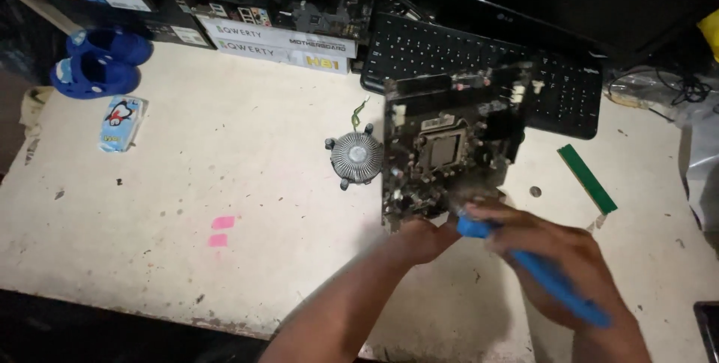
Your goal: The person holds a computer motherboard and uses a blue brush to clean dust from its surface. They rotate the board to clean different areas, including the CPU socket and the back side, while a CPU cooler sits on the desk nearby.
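A dark computer motherboard (449,146) is tilted up off the white table, its processor socket facing me. My left hand (423,239) grips its near bottom edge. My right hand (550,258) holds a blue-handled tool (554,281), probably a brush, with its head against the board's lower edge. A round silver cooler fan (356,157) lies on the table just left of the board.
A black keyboard (419,52) lies behind the board, with boxes (277,41) stacked at the back. A green memory stick (588,180) and a coin (535,191) lie to the right. Blue small shoes (97,63), a light-blue packet (120,123) and pink scraps (221,230) sit to the left.
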